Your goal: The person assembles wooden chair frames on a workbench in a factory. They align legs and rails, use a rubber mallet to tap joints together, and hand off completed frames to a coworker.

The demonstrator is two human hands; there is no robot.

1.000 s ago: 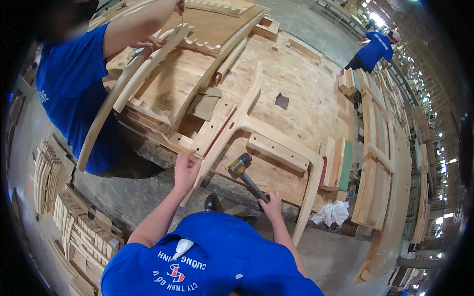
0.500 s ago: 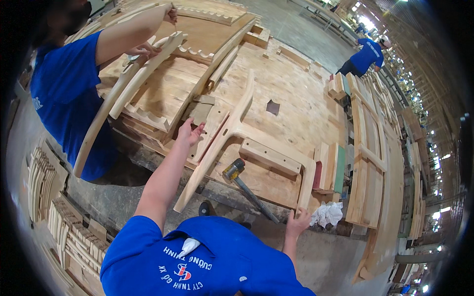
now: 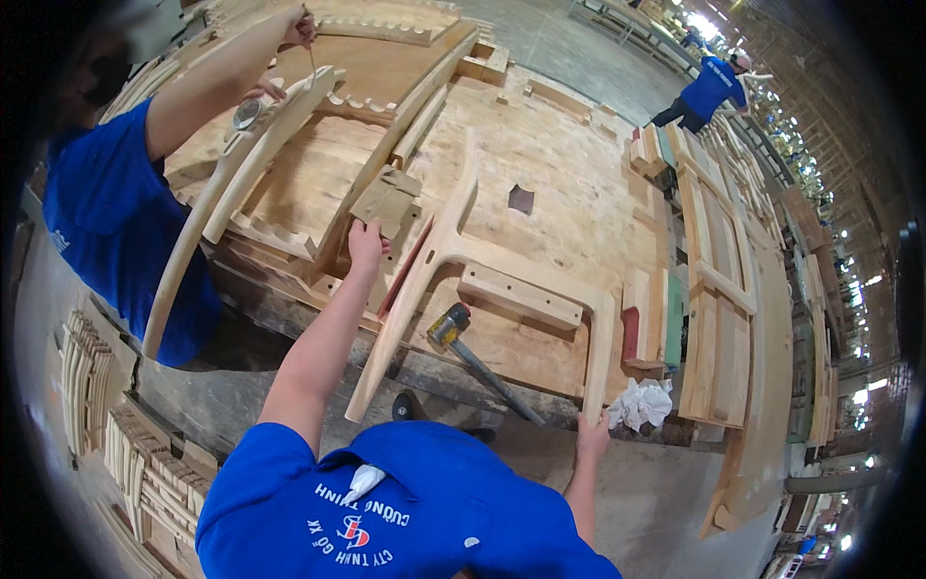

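A pale wooden chair frame [image 3: 453,253] lies on the big wooden workbench [image 3: 569,174]. My left hand [image 3: 365,243] reaches far forward and grips the lower edge of a flat wooden block [image 3: 388,201] just left of the frame. My right hand [image 3: 591,436] is closed on the near end of the frame's right leg [image 3: 600,362] at the bench's front edge. A mallet [image 3: 449,323] with a dark handle lies loose on the bench between my arms.
A co-worker in a blue shirt [image 3: 106,222] stands at the left and holds a long curved wooden part [image 3: 227,183]. A white rag [image 3: 641,401] lies by my right hand. Wooden frames [image 3: 716,289] are stacked at the right, and small parts [image 3: 145,463] at the lower left. Another person [image 3: 712,87] works far off.
My right hand has let go of the mallet and moved right onto the frame's leg end. My left hand has slid forward from the frame to the flat block.
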